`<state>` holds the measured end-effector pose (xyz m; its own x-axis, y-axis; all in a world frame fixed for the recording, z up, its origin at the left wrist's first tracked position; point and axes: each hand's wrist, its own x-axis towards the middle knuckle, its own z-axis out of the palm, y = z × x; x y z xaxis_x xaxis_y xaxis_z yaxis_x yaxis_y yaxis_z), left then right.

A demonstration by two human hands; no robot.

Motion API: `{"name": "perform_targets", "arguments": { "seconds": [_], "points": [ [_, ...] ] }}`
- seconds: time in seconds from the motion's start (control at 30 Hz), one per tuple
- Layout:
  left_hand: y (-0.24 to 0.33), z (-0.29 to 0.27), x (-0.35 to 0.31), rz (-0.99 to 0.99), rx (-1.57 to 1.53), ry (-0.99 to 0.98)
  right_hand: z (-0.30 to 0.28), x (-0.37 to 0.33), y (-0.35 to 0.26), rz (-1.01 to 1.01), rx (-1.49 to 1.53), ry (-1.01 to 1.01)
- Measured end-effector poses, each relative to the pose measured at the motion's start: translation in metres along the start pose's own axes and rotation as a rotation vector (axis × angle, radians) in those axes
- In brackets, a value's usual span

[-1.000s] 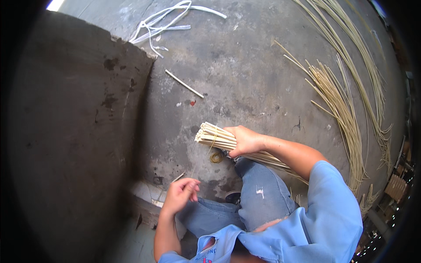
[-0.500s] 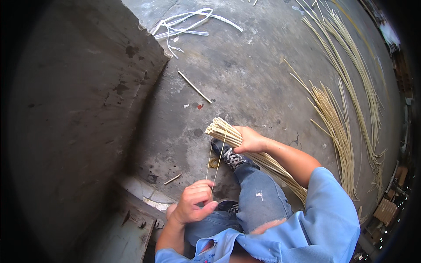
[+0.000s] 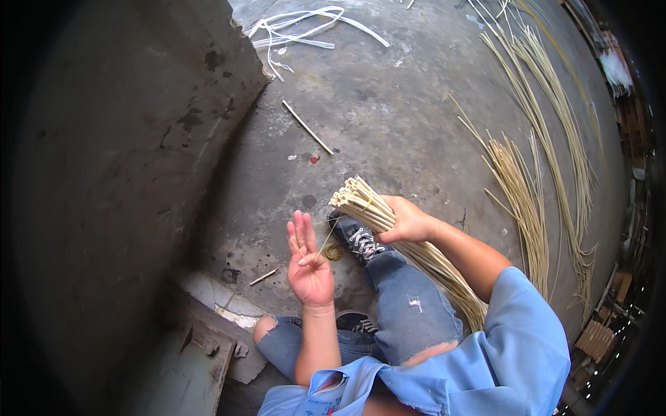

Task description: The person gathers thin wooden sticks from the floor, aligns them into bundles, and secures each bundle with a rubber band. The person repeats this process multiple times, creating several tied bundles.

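Note:
My right hand (image 3: 409, 220) is wrapped round a bundle of pale cane sticks (image 3: 451, 281), just behind its cut ends. The bundle slants from beside my leg up toward the middle of the floor. Around its upper end runs a thin yellowish rubber band (image 3: 333, 227), stretched out to the left. My left hand (image 3: 309, 270) holds the other end of that band at the thumb and index finger, palm turned up. Its other fingers point upward. How the band loops round the fingers is too fine to make out.
A yellow coil (image 3: 334, 252) lies beside my shoe (image 3: 357, 239). Loose canes (image 3: 524, 208) spread at the right. Short sticks (image 3: 307, 127) and white straps (image 3: 298, 38) lie on the concrete floor (image 3: 402, 104). A dark block-like wall (image 3: 139, 139) rises at the left.
My left hand has turned from knuckles up to palm up, moving forward with its outer fingers unfolded. The band now sits crossed and less long. My right hand keeps its grip on the bundle.

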<state>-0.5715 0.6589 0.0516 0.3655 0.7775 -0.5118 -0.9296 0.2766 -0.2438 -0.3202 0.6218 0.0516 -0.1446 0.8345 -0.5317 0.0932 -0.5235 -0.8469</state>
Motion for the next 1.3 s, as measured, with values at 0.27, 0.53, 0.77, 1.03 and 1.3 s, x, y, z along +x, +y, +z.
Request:
{"name": "perform_targets", "arguments": {
  "seconds": [0.27, 0.53, 0.77, 1.03, 1.3],
  "points": [
    [-0.009, -0.007, 0.042, -0.059, 0.539, 0.038, 0.012, 0.008, 0.003, 0.009, -0.025, -0.060],
    [-0.002, 0.007, 0.055, -0.256, 1.226, -0.125, 0.022, 0.012, 0.001, 0.012, -0.020, -0.055],
    [0.009, 0.046, 0.091, -0.484, 1.630, -0.245, 0.024, 0.018, 0.006, 0.037, -0.065, -0.023],
    [-0.007, 0.064, 0.105, -0.295, 2.268, -0.468, 0.035, 0.025, 0.011, 0.072, -0.162, 0.012],
    [-0.043, 0.082, 0.161, -0.950, 2.476, -0.320, 0.037, 0.021, 0.013, 0.057, -0.145, -0.011]
  ]
}}
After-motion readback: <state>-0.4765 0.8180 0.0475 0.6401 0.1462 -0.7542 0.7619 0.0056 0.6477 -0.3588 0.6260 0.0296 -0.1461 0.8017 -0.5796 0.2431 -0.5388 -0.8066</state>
